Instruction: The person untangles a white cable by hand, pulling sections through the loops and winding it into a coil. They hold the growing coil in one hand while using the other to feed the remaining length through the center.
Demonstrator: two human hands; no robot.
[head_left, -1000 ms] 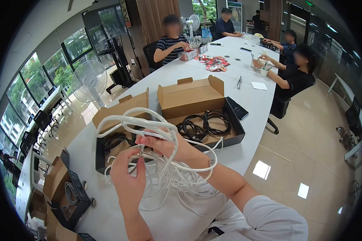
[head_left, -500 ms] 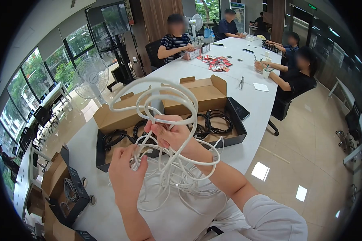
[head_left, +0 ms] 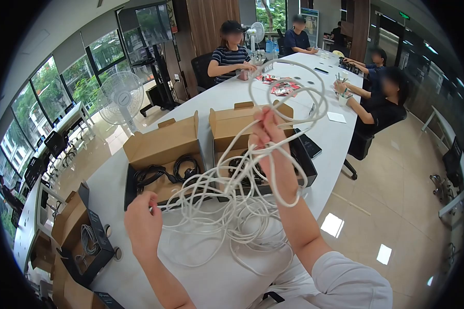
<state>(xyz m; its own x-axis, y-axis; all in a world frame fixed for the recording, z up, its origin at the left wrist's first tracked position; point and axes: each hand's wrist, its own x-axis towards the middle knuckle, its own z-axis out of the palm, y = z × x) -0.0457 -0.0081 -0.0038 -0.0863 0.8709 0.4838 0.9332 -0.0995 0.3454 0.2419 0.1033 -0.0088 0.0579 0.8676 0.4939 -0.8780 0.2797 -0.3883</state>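
Note:
A tangled white cable (head_left: 237, 193) stretches between my hands, with much of it piled loosely on the table in front of me. My right hand (head_left: 266, 135) is raised and closed around several strands, and wide loops stick up above the fingers. Lower on the left, my left hand (head_left: 143, 219) is closed in a pinch with a strand of the same cable running to its fingertips. Just behind the tangle stand two open cardboard boxes, the left box (head_left: 162, 141) and the right box (head_left: 222, 129), with coiled black cables (head_left: 185, 169) inside.
At the left table edge, another open box (head_left: 75, 221) holds a grey cable coil (head_left: 89, 241). A dark flat box (head_left: 308, 143) lies right of the cartons. Red packets (head_left: 283, 88) are farther back. Several people sit around the table; a fan (head_left: 119, 98) stands left.
My right hand has moved up and to the right, pulling the cable loops with it. My left hand has shifted left and down, so the strands between the hands are spread wider.

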